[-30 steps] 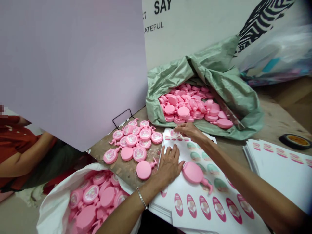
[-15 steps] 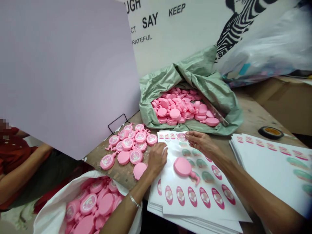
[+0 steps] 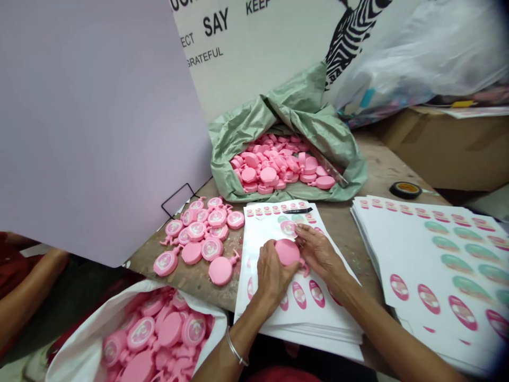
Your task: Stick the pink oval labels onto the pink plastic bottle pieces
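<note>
**Lettering:** black capitals on a white printed wall panel (image 3: 238, 58) read "SAY" and "KEEP", with "ECT" and "GRATEFUL" below and part of a cut-off word above. A black-and-white zebra-stripe graphic (image 3: 352, 32) stands to the far right. The oval labels on the sticker sheets are pink-rimmed with a pale picture; their small print is too fine to read.

**Hands:** the left hand (image 3: 273, 276), a silver bangle (image 3: 235, 346) on its wrist, comes in from the near side, with fingers together and curved over a pink moulded plastic piece (image 3: 287, 252). The right hand (image 3: 318, 253) reaches in from the right, its fingers slightly apart and curled against the piece's right edge. The piece is held between both hands, just above a stack of white sticker sheets (image 3: 298, 318).

**Surroundings:** a black marker (image 3: 297, 210) lies across the far end of that stack. A second, larger stack of sticker sheets (image 3: 433, 276) lies to the right, with a roll of black tape (image 3: 405, 190) beyond it. Loose pink pieces (image 3: 199, 239), round with short spouts, lie on the scuffed wooden table (image 3: 358, 249). More fill a crumpled green plastic sack (image 3: 286, 170) on the far side and a white sack (image 3: 155, 334) at near left. A lilac board (image 3: 99, 132) rises at left on a black wire stand (image 3: 177, 200). Beyond it, a co-worker's bare arm (image 3: 27, 286) shows beside a red sleeve.
</note>
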The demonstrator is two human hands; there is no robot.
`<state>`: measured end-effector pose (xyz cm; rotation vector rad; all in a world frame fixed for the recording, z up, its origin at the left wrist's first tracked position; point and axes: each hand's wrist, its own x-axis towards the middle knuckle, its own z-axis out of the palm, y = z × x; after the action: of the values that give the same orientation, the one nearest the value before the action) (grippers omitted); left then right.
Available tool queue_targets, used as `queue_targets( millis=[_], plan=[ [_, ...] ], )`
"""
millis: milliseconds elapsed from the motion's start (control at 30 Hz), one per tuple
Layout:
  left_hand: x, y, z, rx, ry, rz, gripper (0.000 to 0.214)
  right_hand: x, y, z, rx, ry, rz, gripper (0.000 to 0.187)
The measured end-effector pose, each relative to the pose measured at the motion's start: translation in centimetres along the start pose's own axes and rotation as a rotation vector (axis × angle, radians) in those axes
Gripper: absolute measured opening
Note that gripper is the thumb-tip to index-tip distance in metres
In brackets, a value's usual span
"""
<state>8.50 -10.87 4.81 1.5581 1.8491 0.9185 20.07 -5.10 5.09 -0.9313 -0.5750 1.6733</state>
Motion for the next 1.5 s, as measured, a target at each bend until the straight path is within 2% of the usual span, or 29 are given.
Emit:
queue_targets(
  millis=[100, 233, 367, 467, 533, 667, 733, 900, 1033, 1167, 1267, 1333, 1367, 1433, 1500],
  plan=[
    [0.0, -0.3, 0.3, -0.359, 0.023, 0.010, 0.046, -0.4, 0.2, 0.0, 0.042, 0.024, -0.017, 0.035],
    [0.3, 0.4, -0.2, -0.754, -0.063, -0.069, 0.030, -1.2, -0.3, 0.8, 0.070, 0.009, -0.022, 0.032],
    [0.4, 1.3, -1.6, -0.897, -0.053, -0.113, 0.027, -1.6, -0.9, 1.6, 0.116, -0.024, -0.062, 0.029],
    [0.5, 0.9, -2.5, -0.987, -0.111, -0.137, 0.035, -1.3, -1.2, 1.9, 0.114, 0.023, -0.113, 0.031],
    [0.7, 0.3, -3.1, -0.996, -0.145, -0.148, 0.036, -1.1, -1.4, 2.0, 0.058, 0.096, -0.219, 0.031],
    [0.8, -0.9, -4.2, -1.035, -0.128, -0.230, 0.033, -1.3, -2.5, 2.3, -0.113, 0.229, -0.482, 0.028],
    [0.6, -1.1, -4.6, -1.084, -0.185, -0.262, 0.033, -1.8, -3.1, 2.3, -0.184, 0.169, -0.474, 0.028],
    [-0.2, 0.0, -5.2, -1.113, -0.415, -0.234, 0.043, -3.3, -3.2, 2.1, -0.289, -0.104, -0.301, 0.028],
    [-0.7, 0.7, -5.3, -1.144, -0.540, -0.180, 0.050, -3.7, -2.8, 1.6, -0.353, -0.194, -0.249, 0.023],
    [-0.8, 0.7, -5.5, -1.129, -0.469, -0.188, 0.041, -3.8, -3.0, 1.9, -0.348, -0.200, -0.232, 0.024],
    [-0.7, 0.8, -5.8, -0.881, -0.511, -0.189, 0.035, -3.6, -3.4, 2.9, -0.364, -0.184, -0.304, 0.026],
    [-0.5, 0.9, -6.1, -0.710, -0.556, -0.194, 0.029, -3.2, -3.4, 3.7, -0.399, -0.228, -0.350, 0.025],
    [-0.4, 1.0, -6.3, -0.666, -0.531, -0.201, 0.027, -3.0, -3.3, 4.0, -0.405, -0.257, -0.353, 0.025],
    [-0.2, 0.8, -6.4, -0.699, -0.369, -0.218, 0.028, -2.6, -2.8, 4.4, -0.359, -0.282, -0.314, 0.024],
    [-0.1, 0.4, -6.2, -0.809, -0.164, -0.220, 0.031, -2.5, -1.9, 4.5, -0.246, -0.234, -0.251, 0.024]
  ],
)
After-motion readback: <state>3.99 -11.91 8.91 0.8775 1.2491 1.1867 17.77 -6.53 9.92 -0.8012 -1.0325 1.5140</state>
